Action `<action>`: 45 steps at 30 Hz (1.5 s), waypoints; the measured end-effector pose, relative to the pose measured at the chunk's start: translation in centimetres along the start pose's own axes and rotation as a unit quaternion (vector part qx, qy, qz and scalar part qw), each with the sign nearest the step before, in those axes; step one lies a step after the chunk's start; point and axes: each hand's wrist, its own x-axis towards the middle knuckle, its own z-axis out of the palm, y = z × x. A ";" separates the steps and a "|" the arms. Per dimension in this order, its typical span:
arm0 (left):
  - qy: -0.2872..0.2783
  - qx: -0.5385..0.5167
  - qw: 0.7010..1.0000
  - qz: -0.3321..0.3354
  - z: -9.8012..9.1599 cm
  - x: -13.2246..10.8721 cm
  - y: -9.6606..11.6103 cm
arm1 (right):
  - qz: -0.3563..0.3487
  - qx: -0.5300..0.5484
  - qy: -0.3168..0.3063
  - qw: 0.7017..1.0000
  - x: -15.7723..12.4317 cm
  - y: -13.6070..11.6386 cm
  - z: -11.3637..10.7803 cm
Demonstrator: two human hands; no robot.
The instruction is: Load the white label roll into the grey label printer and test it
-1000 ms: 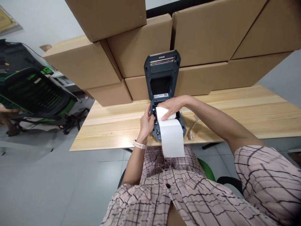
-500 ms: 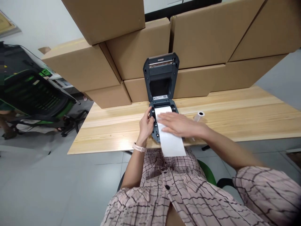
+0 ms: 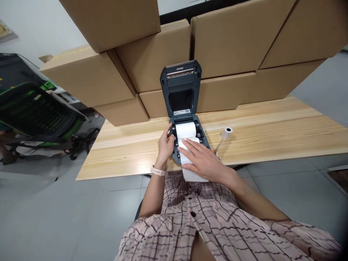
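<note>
A dark grey label printer [image 3: 181, 90] stands with its lid raised on a wooden table [image 3: 272, 134], near the front edge. A white paper roll [image 3: 186, 129] lies in its bay, and a strip of paper [image 3: 190, 175] runs out over the table's front edge. My left hand [image 3: 165, 144], with a pale watch at the wrist, grips the printer's left side. My right hand [image 3: 201, 160] lies flat on the paper strip, fingers stretched out.
Large cardboard boxes [image 3: 231, 47] are stacked along the back of the table behind the printer. A small white tube with a thin cable [image 3: 225, 133] lies to the printer's right. A black and green office chair [image 3: 40, 112] stands at the left on grey floor.
My right hand left the roll, swept across and now lies flat on the paper strip nearer me. The roll sits seated in the bay. My left hand stayed on the printer's side.
</note>
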 end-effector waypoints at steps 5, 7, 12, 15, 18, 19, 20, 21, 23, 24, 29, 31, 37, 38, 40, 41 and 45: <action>0.002 -0.011 1.000 -0.010 0.1 -0.1 0.0 | -0.005 0.035 0.029 0.999 -0.5 0.1 0.2; 0.002 -0.017 1.000 -0.019 0.1 -0.2 -0.1 | -0.007 0.055 0.041 0.998 -0.7 0.1 0.2; -0.007 -0.062 0.998 -0.021 0.3 -0.2 -0.5 | -0.012 0.109 0.086 0.990 -0.9 0.2 0.2; -0.013 -0.091 0.996 -0.008 0.5 -0.1 -0.7 | -0.013 0.114 0.107 0.988 -1.0 0.3 0.3; -0.012 -0.092 0.996 -0.012 0.6 0.0 -0.7 | -0.011 0.110 0.103 0.989 -0.9 0.2 0.2; -0.013 -0.092 0.996 -0.014 0.6 0.0 -0.7 | -0.011 0.107 0.097 0.989 -0.9 0.2 0.1; -0.013 -0.093 0.995 -0.016 0.6 -0.1 -0.7 | -0.010 0.104 0.092 0.990 -0.8 0.2 0.0; -0.014 -0.096 0.995 -0.017 0.6 -0.1 -0.8 | -0.009 0.101 0.086 0.991 -0.8 0.2 0.0; -0.017 -0.103 0.994 -0.021 0.6 -0.1 -0.9 | -0.009 0.095 0.079 0.992 -0.8 0.1 -0.2; -0.016 -0.106 0.994 -0.023 0.6 -0.1 -1.0 | -0.009 0.094 0.077 0.993 -0.8 0.1 -0.3; -0.006 -0.109 0.994 -0.025 0.6 0.0 -1.3 | -0.006 0.096 0.075 0.993 -0.8 0.2 -0.4; -0.008 -0.109 0.994 -0.031 0.6 -0.1 -1.1 | -0.007 0.095 0.075 0.993 -0.7 0.1 -0.3; -0.036 -0.150 0.984 -0.088 1.1 -2.5 0.4 | -0.010 0.142 0.058 0.988 -1.3 0.4 -0.3; -0.035 -0.160 0.982 -0.092 1.2 -3.3 0.8 | -0.017 0.178 0.059 0.982 -1.4 0.8 -0.7; -0.029 -0.181 0.978 -0.101 1.3 -5.0 1.4 | -0.012 0.260 0.097 0.961 -1.1 2.6 -2.1; -0.023 -0.190 0.975 -0.111 1.3 -6.0 1.8 | 0.008 0.289 0.139 0.947 -0.6 4.0 -3.0; 0.000 -0.198 0.966 -0.165 1.6 -9.3 3.1 | 0.115 0.307 0.335 0.883 5.3 11.5 -6.3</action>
